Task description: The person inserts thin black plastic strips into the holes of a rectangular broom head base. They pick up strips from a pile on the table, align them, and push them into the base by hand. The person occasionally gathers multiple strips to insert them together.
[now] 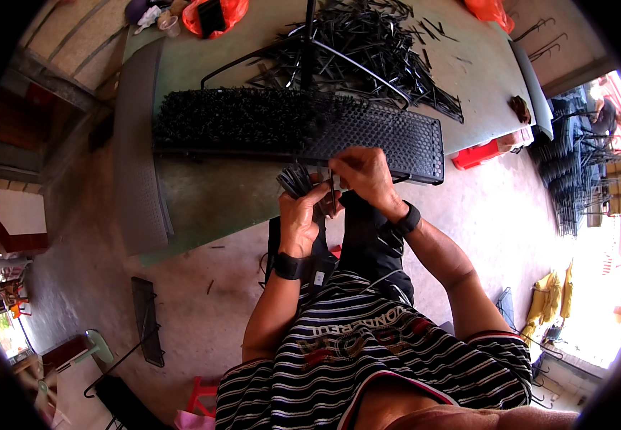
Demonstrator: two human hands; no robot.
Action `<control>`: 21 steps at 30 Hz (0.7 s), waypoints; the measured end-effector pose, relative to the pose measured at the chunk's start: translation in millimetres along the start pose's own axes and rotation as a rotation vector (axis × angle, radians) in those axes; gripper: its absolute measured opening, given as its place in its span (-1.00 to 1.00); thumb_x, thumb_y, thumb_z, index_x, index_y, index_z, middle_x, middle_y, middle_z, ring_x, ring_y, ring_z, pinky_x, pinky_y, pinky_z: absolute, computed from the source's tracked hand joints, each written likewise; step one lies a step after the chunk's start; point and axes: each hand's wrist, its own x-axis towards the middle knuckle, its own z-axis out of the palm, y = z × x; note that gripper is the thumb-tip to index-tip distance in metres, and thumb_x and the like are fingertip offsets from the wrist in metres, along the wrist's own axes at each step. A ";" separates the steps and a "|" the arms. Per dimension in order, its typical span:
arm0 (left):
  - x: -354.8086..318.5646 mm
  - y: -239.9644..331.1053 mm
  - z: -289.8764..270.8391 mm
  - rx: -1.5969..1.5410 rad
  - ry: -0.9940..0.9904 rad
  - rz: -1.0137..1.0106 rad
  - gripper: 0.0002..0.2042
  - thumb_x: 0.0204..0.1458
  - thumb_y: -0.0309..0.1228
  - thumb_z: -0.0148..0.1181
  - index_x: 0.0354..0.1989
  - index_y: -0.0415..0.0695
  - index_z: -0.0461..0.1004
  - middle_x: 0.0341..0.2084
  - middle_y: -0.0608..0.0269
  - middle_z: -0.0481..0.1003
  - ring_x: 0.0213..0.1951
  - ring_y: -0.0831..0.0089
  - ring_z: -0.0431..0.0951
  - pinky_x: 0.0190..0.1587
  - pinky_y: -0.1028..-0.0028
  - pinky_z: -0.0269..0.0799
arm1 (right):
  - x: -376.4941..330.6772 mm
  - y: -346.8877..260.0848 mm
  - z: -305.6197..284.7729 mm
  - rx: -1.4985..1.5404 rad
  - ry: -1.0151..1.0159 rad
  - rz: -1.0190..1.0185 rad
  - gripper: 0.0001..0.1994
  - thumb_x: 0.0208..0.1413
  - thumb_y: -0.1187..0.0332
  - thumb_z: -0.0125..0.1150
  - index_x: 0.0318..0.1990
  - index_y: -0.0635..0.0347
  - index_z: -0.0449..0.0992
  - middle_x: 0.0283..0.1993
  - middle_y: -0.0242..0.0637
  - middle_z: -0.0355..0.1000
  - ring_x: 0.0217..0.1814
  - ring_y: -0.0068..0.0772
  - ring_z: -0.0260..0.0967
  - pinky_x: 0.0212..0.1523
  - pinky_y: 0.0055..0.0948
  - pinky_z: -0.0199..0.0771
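Observation:
A bundle of thin black strips (295, 180) is gripped in my left hand (299, 223), below the near edge of a long black perforated panel. My right hand (368, 178) is just to its right, thumb and finger pinched on a single black strip (333, 183). The panel (396, 140) lies across the table's near side. Its left part is thickly covered with short black bristle-like tufts (232, 120), while the right part shows bare holes. A thin black metal frame (242, 63) rises behind the panel. What my left fingertips do behind the bundle is partly hidden.
A large heap of loose black strips (368, 54) lies on the green table (203, 208) behind the panel. An orange-red bag (226, 13) sits far left, with a plastic cup (171, 27) beside it. Stacked black frames (565, 158) stand right; another dark panel (147, 322) is on the floor.

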 end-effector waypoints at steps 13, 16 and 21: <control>-0.9 3.8 -25.5 0.044 0.083 0.077 -0.83 -0.10 -0.64 0.20 -0.28 -0.30 0.46 -0.52 0.14 0.49 -0.56 0.34 0.52 -0.50 0.40 0.49 | 27.3 -12.0 29.6 -0.097 0.366 -0.554 -0.86 0.04 0.59 0.12 -0.22 0.28 0.39 -0.42 -0.23 0.45 -0.45 -0.45 0.51 -0.51 -0.54 0.46; 1.1 2.3 -30.0 0.058 0.075 0.091 -0.82 -0.11 -0.65 0.19 -0.28 -0.30 0.46 -0.54 0.15 0.48 -0.58 0.37 0.51 -0.51 0.41 0.49 | 30.9 -4.3 28.9 -0.278 0.323 -0.634 -0.87 0.03 0.62 0.12 -0.25 0.30 0.39 -0.39 -0.24 0.46 -0.36 -0.44 0.54 -0.44 -0.60 0.50; -2.2 6.3 -27.5 0.062 0.131 0.071 -0.80 -0.13 -0.68 0.19 -0.27 -0.30 0.45 -0.56 0.16 0.47 -0.58 0.38 0.50 -0.51 0.43 0.48 | 31.8 -9.4 27.0 -0.548 0.173 -0.755 -0.87 -0.07 0.58 0.16 -0.31 0.27 0.44 -0.39 -0.19 0.42 -0.43 -0.19 0.46 -0.51 -0.38 0.46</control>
